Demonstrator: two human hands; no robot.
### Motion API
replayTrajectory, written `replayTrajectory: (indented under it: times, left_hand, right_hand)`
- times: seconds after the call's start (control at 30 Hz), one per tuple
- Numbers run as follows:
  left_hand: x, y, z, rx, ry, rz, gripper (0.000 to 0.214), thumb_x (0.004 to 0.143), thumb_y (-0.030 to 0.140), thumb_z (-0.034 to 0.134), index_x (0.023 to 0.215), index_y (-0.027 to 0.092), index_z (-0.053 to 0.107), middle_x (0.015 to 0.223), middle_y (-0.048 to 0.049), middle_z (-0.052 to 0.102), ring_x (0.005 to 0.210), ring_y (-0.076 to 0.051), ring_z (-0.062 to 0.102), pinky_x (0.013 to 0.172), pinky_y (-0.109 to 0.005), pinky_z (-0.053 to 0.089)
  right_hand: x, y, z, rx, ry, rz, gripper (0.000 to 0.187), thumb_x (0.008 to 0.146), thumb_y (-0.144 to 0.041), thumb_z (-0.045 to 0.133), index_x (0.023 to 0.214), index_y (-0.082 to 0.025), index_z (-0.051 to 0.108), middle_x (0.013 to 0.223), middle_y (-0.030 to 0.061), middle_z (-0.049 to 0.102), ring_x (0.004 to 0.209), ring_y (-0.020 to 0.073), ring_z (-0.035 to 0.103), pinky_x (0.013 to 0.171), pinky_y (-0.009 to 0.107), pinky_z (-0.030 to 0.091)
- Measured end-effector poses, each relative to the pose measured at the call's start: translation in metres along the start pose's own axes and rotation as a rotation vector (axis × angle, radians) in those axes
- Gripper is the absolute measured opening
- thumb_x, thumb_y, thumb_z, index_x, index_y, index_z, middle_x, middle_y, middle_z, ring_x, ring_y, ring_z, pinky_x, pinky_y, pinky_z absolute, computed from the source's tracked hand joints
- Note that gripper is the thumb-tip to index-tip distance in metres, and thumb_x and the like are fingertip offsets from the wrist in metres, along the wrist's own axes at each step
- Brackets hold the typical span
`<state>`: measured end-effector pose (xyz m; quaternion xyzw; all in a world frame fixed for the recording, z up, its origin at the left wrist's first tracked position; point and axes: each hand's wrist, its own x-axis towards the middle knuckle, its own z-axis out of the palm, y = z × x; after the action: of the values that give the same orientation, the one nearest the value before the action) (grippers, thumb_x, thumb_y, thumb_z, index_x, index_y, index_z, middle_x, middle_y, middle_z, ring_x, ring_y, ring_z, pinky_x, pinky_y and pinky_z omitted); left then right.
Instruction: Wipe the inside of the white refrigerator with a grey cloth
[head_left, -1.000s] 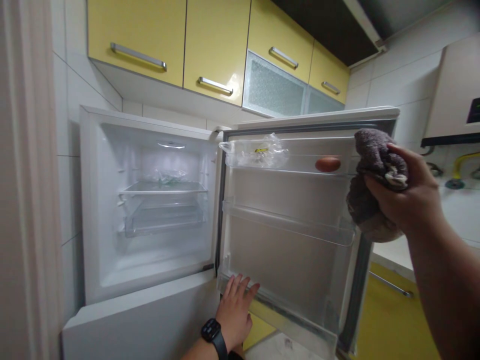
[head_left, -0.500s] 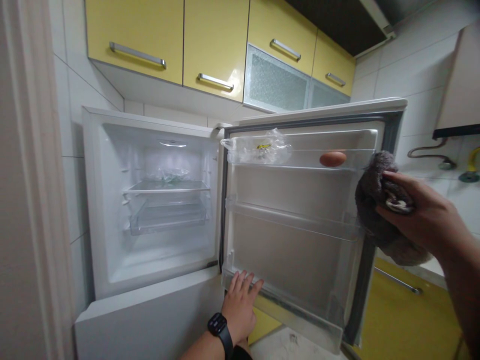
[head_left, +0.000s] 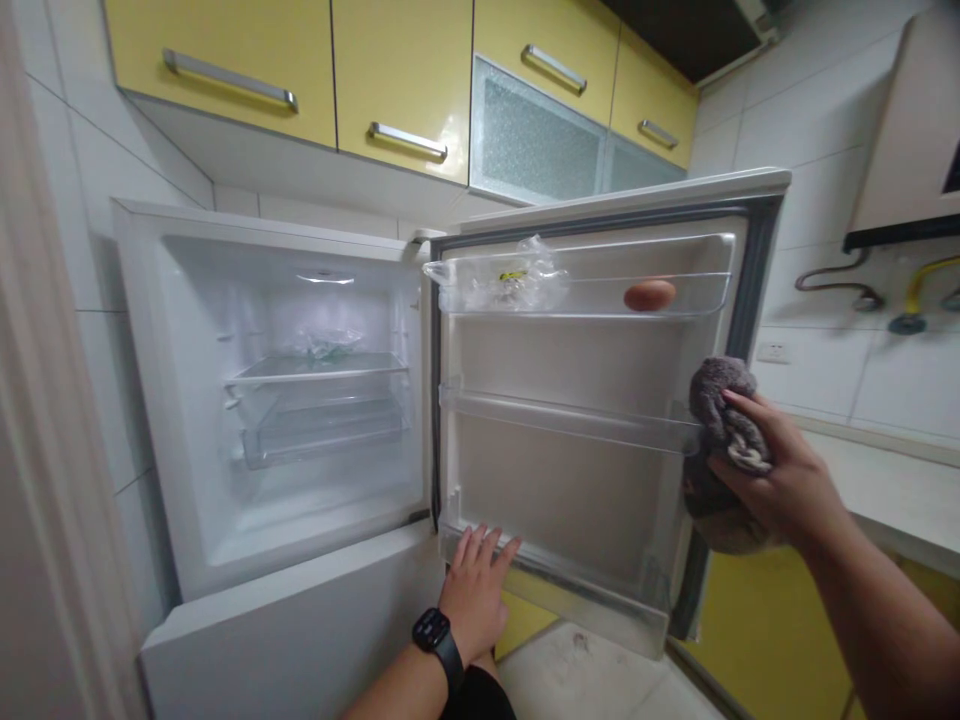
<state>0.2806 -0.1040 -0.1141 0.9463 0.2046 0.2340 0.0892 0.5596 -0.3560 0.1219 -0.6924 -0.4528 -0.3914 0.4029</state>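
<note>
A white fridge [head_left: 187,560] stands with its upper door [head_left: 570,480] swung wide open. My right hand [head_left: 780,480] is closed on a grey cloth [head_left: 712,400], pressed against the door's right edge beside the middle door shelf [head_left: 562,420]. My left hand [head_left: 476,585], with a black watch on the wrist, lies flat with fingers stretched out on the door's bottom inner edge. On the top door shelf lie a brown egg [head_left: 649,295] and a crumpled clear plastic bag [head_left: 510,285].
Inside the compartment are a glass shelf [head_left: 315,368] with clear plastic on it and a clear drawer [head_left: 322,430]. Yellow wall cabinets [head_left: 375,70] hang above. A white counter [head_left: 885,490] over yellow lower cabinets lies to the right, with a white appliance above.
My right hand has carried the grey cloth down the door's right edge, from beside the top shelf to the middle shelf. My left hand has stayed on the door's bottom edge.
</note>
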Motion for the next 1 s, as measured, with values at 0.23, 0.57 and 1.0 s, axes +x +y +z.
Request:
replayTrajectory:
  times: [0.23,0.57,1.0]
  left_hand:
    - [-0.002,-0.002,0.000,0.037,-0.010,0.012,0.087,0.079,0.017,0.054,0.160,0.041,0.032,0.164,0.0007,0.039,0.157,-0.025,0.022,0.132,-0.049,0.002]
    - [-0.001,-0.001,0.003,0.049,0.002,0.007,0.089,0.078,0.017,0.055,0.160,0.044,0.030,0.163,0.0022,0.040,0.156,-0.024,0.024,0.132,-0.048,0.003]
    - [-0.012,-0.008,-0.004,0.101,0.017,0.029,0.093,0.082,0.016,0.056,0.163,0.043,0.021,0.166,-0.0014,0.036,0.159,-0.027,0.019,0.131,-0.052,0.008]
  right_hand:
    - [-0.043,0.006,0.012,0.126,-0.012,0.052,0.066,0.083,-0.035,0.068,0.145,-0.024,0.050,0.156,0.0164,0.051,0.147,0.0318,0.047,0.124,0.045,0.036]
    - [-0.087,0.027,0.026,0.202,-0.043,0.147,0.066,0.080,-0.037,0.070,0.143,-0.031,0.053,0.155,0.0108,0.051,0.146,0.0354,0.047,0.124,0.057,0.036]
    - [-0.073,-0.110,0.043,0.190,0.522,0.142,0.071,0.078,-0.030,0.075,0.145,-0.026,0.053,0.154,0.0173,0.052,0.144,0.0401,0.048,0.122,0.062,0.038]
